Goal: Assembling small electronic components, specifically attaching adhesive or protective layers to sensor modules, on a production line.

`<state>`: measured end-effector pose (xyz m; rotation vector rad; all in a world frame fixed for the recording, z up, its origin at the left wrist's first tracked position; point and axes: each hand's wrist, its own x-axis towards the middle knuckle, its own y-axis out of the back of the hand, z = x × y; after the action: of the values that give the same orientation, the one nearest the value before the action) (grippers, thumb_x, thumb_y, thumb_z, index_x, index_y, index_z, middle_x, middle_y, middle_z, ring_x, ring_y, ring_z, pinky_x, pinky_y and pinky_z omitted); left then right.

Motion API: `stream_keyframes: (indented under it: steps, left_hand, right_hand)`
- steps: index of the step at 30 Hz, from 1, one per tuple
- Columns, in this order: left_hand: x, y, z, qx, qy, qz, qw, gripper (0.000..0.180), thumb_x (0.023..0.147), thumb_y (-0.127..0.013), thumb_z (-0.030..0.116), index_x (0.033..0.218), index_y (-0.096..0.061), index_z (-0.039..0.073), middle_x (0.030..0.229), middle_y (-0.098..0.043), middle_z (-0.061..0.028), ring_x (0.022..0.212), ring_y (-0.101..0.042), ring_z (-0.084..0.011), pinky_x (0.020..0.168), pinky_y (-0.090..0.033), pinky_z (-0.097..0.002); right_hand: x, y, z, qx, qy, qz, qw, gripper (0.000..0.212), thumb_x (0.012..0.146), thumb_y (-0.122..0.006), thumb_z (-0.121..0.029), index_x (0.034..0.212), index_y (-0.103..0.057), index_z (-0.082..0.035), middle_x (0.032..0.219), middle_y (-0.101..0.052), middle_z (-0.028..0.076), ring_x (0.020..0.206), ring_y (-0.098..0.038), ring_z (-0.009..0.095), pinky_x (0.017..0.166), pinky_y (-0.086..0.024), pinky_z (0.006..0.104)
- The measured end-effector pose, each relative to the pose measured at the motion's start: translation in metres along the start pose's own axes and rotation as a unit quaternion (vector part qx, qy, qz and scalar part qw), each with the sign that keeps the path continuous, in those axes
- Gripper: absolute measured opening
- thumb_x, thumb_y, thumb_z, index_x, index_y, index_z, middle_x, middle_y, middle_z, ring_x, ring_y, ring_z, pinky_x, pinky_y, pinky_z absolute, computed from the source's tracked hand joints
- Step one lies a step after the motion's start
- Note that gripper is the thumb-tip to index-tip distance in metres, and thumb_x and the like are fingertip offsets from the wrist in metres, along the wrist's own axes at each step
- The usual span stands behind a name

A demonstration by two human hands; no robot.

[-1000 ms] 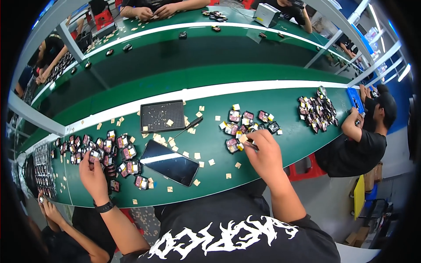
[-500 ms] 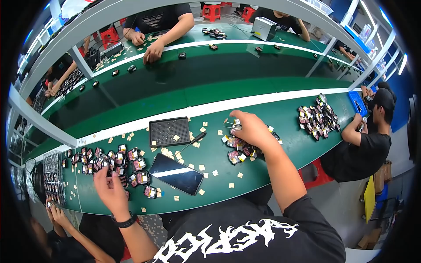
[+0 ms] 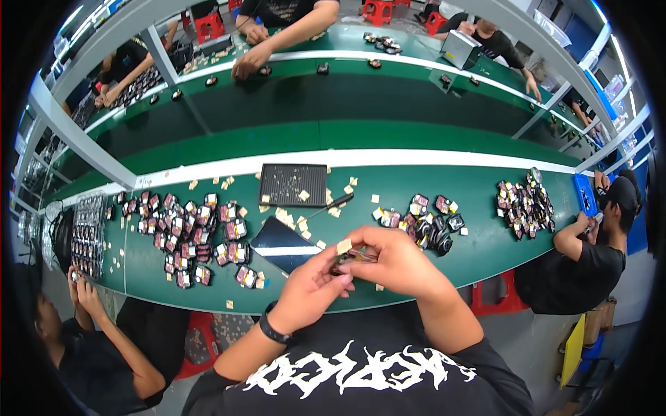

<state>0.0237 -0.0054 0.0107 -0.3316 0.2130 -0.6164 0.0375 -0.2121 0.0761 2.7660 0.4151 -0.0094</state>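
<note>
In front of my chest my two hands meet over the near edge of the green table. My left hand [image 3: 311, 290] is closed around a small dark module [image 3: 340, 266], mostly hidden by the fingers. A cream square tab [image 3: 344, 246] stands up at the fingertips. My right hand [image 3: 402, 262] is closed beside it, pinching tweezers [image 3: 366, 256] that show only as a thin metallic strip. Left of my hands spreads a heap of black modules [image 3: 184, 232] with pink and white faces. Beyond my right hand sits a smaller heap of modules [image 3: 431, 229].
A dark phone [image 3: 284, 244] lies beside my left hand, partly covered. Behind it are a black ribbed tray [image 3: 293, 184] and a black-handled screwdriver [image 3: 340, 201], among scattered cream squares. Another module heap [image 3: 525, 204] and a blue bin [image 3: 585, 194] lie rightward. Co-workers sit on both sides and across the conveyor [image 3: 291, 104].
My left hand has left the left heap and come to the middle with a module. My right hand has drawn back from the right heap to meet it. The view has shifted.
</note>
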Motion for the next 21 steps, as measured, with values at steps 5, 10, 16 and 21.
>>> stream_keyframes:
  steps: [5,10,16,21]
  left_hand:
    - [0.005,0.004,-0.002,-0.119,0.076,0.060,0.988,0.044,0.104,-0.056,0.006,0.146,-0.046,0.001,0.112,-0.069,-0.0131,0.083,-0.066,-0.0118,0.072,-0.058,-0.0258]
    - [0.001,0.000,-0.007,-0.111,0.045,0.087,0.989,0.044,0.104,-0.055,0.006,0.147,-0.045,-0.001,0.114,-0.069,-0.0148,0.083,-0.066,-0.0127,0.073,-0.058,-0.0267]
    - [-0.004,-0.004,-0.011,-0.067,0.020,0.092,0.993,0.046,0.105,-0.055,0.005,0.148,-0.041,-0.003,0.118,-0.067,-0.0173,0.084,-0.064,-0.0111,0.077,-0.057,-0.0275]
    - [-0.008,-0.006,-0.009,-0.074,0.010,0.100,0.992,0.044,0.105,-0.054,0.005,0.147,-0.044,-0.002,0.117,-0.068,-0.0168,0.084,-0.065,-0.0121,0.076,-0.058,-0.0281]
  right_hand:
    - [-0.030,-0.012,0.015,-0.066,0.019,0.119,0.991,0.025,0.091,-0.075,-0.010,0.113,-0.066,0.000,0.105,-0.063,0.009,0.070,-0.053,0.011,0.062,-0.046,0.0262]
    - [-0.059,-0.030,0.029,0.001,-0.011,0.139,0.990,0.014,0.098,-0.066,-0.006,0.110,-0.066,0.001,0.101,-0.065,0.009,0.078,-0.061,0.014,0.068,-0.050,0.0279]
    - [-0.067,-0.039,0.029,0.206,-0.154,0.089,0.962,0.013,0.103,-0.062,-0.010,0.111,-0.060,-0.001,0.095,-0.070,0.006,0.075,-0.062,0.009,0.066,-0.050,0.0233]
    - [-0.070,-0.040,0.035,0.288,-0.154,0.057,0.944,0.012,0.105,-0.060,-0.013,0.111,-0.057,-0.003,0.096,-0.069,0.005,0.079,-0.060,0.007,0.067,-0.047,0.0220]
